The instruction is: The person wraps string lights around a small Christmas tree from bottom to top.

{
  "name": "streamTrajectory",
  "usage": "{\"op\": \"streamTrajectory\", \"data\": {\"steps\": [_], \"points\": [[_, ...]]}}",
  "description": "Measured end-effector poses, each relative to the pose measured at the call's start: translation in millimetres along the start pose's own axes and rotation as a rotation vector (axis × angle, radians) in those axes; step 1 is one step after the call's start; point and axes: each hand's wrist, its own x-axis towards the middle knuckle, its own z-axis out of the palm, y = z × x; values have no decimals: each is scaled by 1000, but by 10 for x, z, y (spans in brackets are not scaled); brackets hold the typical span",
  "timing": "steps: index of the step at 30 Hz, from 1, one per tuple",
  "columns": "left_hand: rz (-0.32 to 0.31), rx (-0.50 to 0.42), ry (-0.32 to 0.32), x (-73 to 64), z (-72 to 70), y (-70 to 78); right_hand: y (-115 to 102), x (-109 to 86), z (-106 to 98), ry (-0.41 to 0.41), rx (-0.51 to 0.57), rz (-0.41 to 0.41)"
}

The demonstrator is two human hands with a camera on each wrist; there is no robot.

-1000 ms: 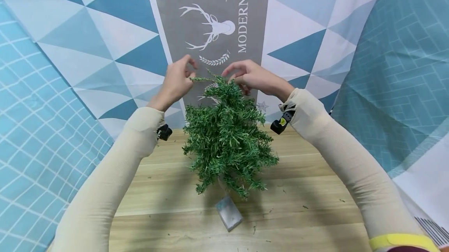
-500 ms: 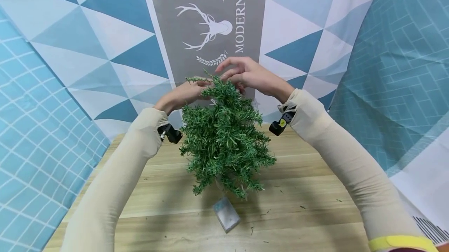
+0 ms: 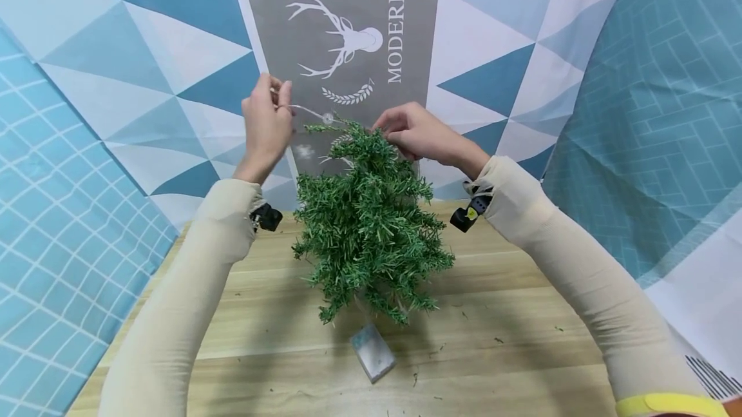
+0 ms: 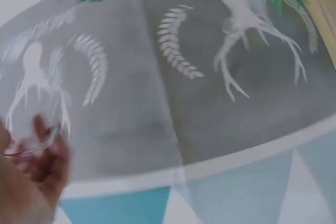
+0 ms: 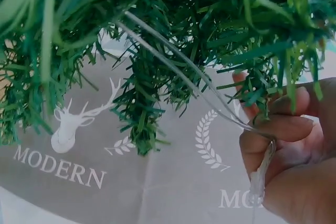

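Note:
A small artificial Christmas tree [image 3: 371,223] with green needles stands on the wooden table. To the left of its tip, my left hand [image 3: 266,124] pinches a clear, thin light-string wire [image 3: 307,109], which runs from the fingers towards the top branches. The left wrist view shows the same hand [image 4: 39,177] with the wire looped across its fingers. Right behind the treetop, on the right, is my right hand [image 3: 426,133]. In the right wrist view its curled fingers [image 5: 283,129] grip two strands of the clear wire [image 5: 178,66] that come out of the branches.
A small silvery-grey box [image 3: 373,352] lies on the table [image 3: 278,314] in front of the tree, with loose green needle bits scattered around. Behind stands a printed cloth backdrop [image 3: 481,30]; blue patterned cloth [image 3: 64,211] hangs at the left side.
My left hand reached in behind the treetop, then drew back out to the left, and now pulls a length of wire. The right hand stays near the treetop.

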Motion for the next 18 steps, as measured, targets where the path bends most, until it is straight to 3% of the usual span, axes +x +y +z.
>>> {"op": "streamTrajectory", "data": {"steps": [4, 8, 11, 14, 16, 18], "points": [[-221, -91, -142, 17, -245, -179, 26, -48, -13, 59, -128, 12], [-358, -136, -189, 10, -498, -363, 46, -112, -19, 139, -244, 3], [-336, -47, -244, -15, -665, -429, 119, -146, -46, 205, -309, -7], [-241, 0, -386, -61, -784, -431, 173, -212, -99, 251, -323, 6], [-187, -47, -502, -101, -844, -399, 224, -262, -152, 264, -291, 24], [-179, -149, -617, -139, -901, -349, 276, -323, -209, 259, -227, 53]]}}
